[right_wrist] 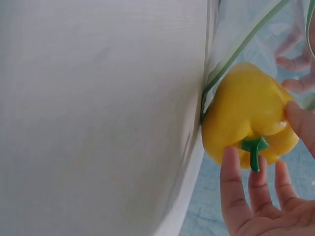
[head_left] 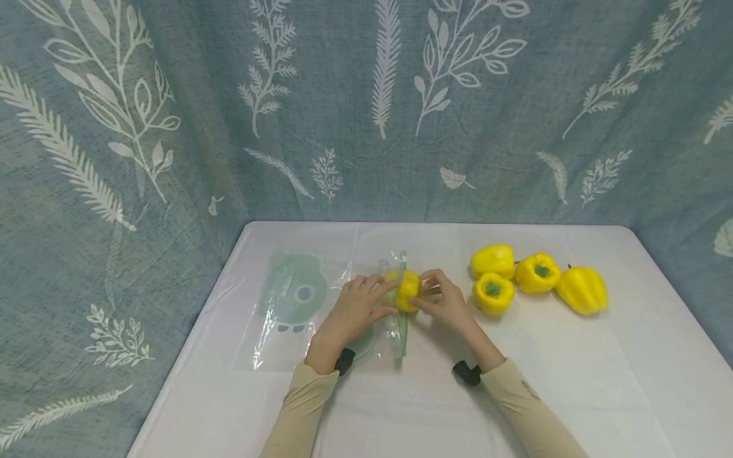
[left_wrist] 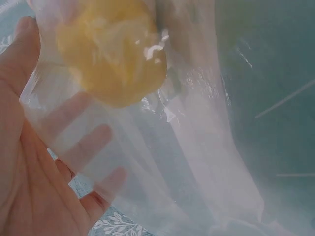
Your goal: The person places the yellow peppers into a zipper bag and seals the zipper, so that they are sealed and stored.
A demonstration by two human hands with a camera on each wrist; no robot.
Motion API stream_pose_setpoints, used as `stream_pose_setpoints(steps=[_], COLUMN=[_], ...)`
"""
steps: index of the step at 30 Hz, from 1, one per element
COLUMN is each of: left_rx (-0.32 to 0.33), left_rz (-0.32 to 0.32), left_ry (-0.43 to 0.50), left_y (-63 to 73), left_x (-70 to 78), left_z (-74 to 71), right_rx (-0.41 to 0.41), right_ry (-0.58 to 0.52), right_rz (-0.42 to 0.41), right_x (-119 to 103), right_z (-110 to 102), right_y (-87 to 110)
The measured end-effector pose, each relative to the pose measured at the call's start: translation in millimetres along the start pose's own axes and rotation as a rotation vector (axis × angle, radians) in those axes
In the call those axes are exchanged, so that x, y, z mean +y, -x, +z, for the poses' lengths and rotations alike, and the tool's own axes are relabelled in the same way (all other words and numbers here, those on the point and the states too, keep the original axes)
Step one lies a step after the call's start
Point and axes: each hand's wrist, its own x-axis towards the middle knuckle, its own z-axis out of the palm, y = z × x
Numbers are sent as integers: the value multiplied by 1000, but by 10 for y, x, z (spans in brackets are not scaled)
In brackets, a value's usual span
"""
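My right hand [head_left: 449,306] holds a yellow bell pepper [head_left: 409,294] by its stem end, thumb and fingertips around it. The green stem [right_wrist: 254,152] points back toward that palm. The pepper's far end is inside the mouth of a clear zip bag [head_left: 258,346], which lies flat with a green cartoon animal print. My left hand [head_left: 355,306] grips the bag near its green zip strip [head_left: 403,340], thumb and fingers spread around the pepper. Through the plastic in the left wrist view, the pepper [left_wrist: 118,59] and several fingers [left_wrist: 93,140] show blurred.
Several more yellow peppers lie to the right: one at the back [head_left: 491,259], one in front of it [head_left: 494,294], one beside them [head_left: 538,272] and one on its side [head_left: 583,290]. The white table [head_left: 435,413] ends at a teal leaf-patterned curtain [head_left: 355,165].
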Motion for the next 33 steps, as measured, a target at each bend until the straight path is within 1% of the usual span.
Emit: stream_pose_setpoints(steps=[2,5,8,12,20,24,28,30,33], left_rx=[3,12,13,12,26,24,31,37,28], left_rz=[0,0,1,-3,3,1,-2,-2,-9], left_ry=[1,4,6,19,30,30,21,22,30], left_y=[0,2,0,0,-10,-19,-22,-20,-21], left_x=[0,-8,-17,-10,10,8,8,13,20], left_z=[-1,8,13,-11,-44,-36,-22,-19,-19], right_rx=[-10,-18,-24,-46,-102,-129,-149,-158,-159], right_ry=[-27,-46,-53,-74,-136,-166,-192,-197,-198], right_rz=[7,22,35,19,-22,8,22,11,-8], right_x=[-42,-202,-207,7,39,25,-83,-151,-226], right_z=[0,-23,-19,20,29,29,-4,-22,-34], right_y=[11,53,52,-5,-32,-39,-9,9,27])
